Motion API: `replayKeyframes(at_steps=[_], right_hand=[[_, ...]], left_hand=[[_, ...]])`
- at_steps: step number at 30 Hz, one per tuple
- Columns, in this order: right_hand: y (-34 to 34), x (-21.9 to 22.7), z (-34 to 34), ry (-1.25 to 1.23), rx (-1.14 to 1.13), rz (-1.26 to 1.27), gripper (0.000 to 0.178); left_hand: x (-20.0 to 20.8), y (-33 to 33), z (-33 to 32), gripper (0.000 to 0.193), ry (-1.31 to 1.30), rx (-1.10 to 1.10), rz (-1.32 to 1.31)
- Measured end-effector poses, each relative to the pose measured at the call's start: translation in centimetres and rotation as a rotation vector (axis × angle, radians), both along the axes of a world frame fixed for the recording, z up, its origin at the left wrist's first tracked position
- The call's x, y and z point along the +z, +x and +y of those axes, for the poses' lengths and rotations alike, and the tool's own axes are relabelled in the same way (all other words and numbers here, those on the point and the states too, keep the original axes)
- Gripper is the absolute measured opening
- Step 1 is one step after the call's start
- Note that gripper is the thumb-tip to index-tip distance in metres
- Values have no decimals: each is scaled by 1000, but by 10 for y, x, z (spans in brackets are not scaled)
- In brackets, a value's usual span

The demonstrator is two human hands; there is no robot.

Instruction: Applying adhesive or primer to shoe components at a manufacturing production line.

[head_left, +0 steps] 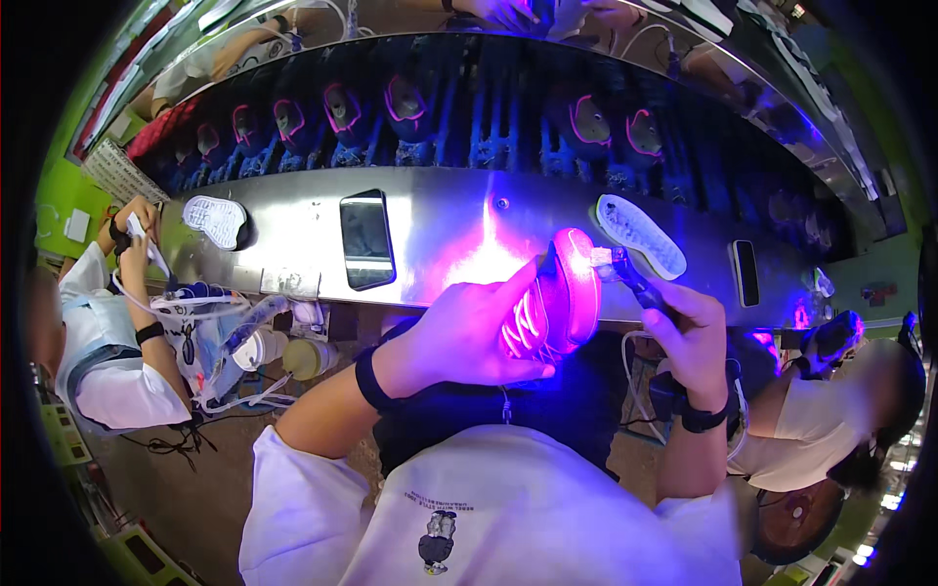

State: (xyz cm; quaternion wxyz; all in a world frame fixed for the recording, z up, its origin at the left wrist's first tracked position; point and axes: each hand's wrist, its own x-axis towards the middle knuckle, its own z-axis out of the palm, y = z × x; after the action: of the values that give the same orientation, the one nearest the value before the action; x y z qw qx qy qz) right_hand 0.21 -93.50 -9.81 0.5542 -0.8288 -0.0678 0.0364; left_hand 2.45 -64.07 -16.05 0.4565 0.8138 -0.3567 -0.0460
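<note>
Under a strong purple-pink light, my left hand (459, 327) is closed around a shoe upper (575, 293) with laces, its underside turned to the right. In my right hand (694, 332) is a brush (637, 281) with a dark handle. Its pale tip touches or nearly touches the upper's bottom edge; glare hides the exact contact. Just beyond the brush lies a white shoe sole (640, 234) on the metal bench (430, 210). A dark phone (367, 239) rests on the bench left of the light.
Behind the bench runs a dark rack (489, 127) carrying several shoe uppers (342, 109) with pink edging. Another white sole (215, 221) sits at the left, and a second phone (746, 273) at the right. Co-workers (127, 342) sit on both sides. Tubs (311, 358) and hoses stand below the left edge.
</note>
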Motion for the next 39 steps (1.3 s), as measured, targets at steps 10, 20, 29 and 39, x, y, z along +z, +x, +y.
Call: replayKeyframes(at_steps=[10,20,29,39], right_hand=[[-18,5,-16,-24,79,-49,30],[-21,7,-24,91,39,10,32],[-22,-20,-46,36,51,206,31],[-34,-55,-54,28,40,123,31]], left_hand=[[35,-17,-13,102,-82,-74,345],[52,-24,-26,92,-113,-106,468],[32,-11,-40,65,-283,-30,752],[8,6,-53,54,-511,97,1192]])
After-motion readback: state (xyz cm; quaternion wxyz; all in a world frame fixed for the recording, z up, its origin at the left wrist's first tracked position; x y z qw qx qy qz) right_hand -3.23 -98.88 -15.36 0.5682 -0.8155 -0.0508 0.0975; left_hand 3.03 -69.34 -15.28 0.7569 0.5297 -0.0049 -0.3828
